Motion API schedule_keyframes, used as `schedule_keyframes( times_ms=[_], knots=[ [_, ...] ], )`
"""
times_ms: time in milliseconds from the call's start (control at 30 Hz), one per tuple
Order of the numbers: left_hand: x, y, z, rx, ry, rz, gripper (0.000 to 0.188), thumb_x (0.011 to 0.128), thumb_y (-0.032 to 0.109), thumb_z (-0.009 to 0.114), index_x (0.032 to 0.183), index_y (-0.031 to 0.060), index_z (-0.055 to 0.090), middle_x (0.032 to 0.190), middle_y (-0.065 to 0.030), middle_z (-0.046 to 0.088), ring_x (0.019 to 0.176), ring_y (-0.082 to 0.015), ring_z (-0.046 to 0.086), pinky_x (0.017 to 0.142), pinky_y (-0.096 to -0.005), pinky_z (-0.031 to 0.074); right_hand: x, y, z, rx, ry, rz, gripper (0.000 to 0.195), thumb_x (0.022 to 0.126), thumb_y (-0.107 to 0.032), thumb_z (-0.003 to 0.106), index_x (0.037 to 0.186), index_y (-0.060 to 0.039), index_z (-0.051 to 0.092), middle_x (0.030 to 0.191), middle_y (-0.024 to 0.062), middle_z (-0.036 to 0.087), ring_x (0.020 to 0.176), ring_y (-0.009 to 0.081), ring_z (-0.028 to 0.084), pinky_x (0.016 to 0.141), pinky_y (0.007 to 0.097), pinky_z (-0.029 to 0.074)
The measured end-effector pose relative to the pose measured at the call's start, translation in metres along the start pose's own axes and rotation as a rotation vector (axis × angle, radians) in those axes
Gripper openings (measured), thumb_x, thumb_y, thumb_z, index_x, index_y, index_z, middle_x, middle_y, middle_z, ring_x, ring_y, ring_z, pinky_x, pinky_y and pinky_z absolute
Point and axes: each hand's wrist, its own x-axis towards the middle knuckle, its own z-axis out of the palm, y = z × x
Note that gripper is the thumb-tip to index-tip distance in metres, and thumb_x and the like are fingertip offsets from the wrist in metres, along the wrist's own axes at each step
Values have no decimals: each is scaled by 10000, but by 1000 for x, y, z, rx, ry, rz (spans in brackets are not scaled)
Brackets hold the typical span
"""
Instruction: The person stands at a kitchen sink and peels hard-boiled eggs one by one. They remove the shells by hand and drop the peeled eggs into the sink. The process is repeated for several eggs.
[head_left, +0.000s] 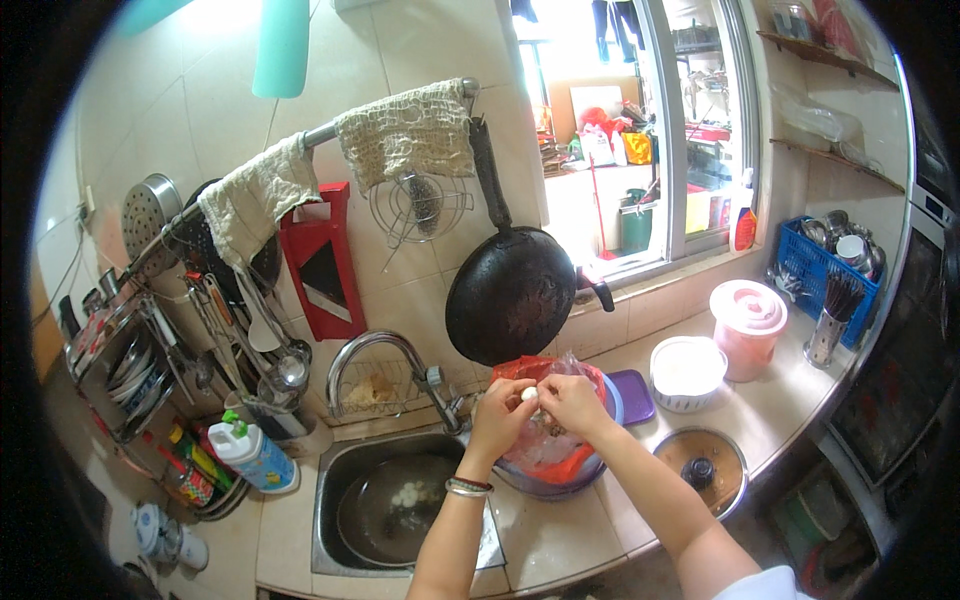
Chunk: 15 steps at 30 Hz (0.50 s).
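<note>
Between the fingertips of both hands is a small white rounded food piece (529, 393), perhaps a peeled quail egg or a garlic clove. My left hand (501, 416) pinches it from the left, and my right hand (574, 405) holds it from the right. Below them, a red plastic bag (576, 466) lines a basin (541, 491) on the counter. Clear plastic and brownish scraps show inside, partly hidden by my hands. To the left, several similar white pieces (411, 493) lie in water in a round vessel inside the steel sink (324, 517).
A chrome faucet (375, 339) arches over the sink. Above the basin hangs a black frying pan (514, 296). On the right stand a white basket (688, 375), a pink lidded container (748, 337) and a glass pot lid (720, 480). A detergent jug (259, 461) stands left of the sink.
</note>
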Motion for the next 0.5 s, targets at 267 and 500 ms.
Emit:
schedule_keyframes(
  times_ms=[267,500],
  knots=[
    [0,-4,3,-177,-21,28,210,876,24,628,1077,-36,607,1039,-51,564,957,-150,623,813,-256,512,0,8,4,-27,88,-9,145,818,-133,625,791,4,661,722,208,644,667,332,662,624,403,513],
    [1,3,-1,-199,6,-46,239,864,27,641,1095,-25,604,1047,-61,581,922,-138,629,801,-250,510,2,16,7,18,97,-104,100,860,-49,586,824,30,637,650,69,642,523,107,618,484,257,482]
  ],
)
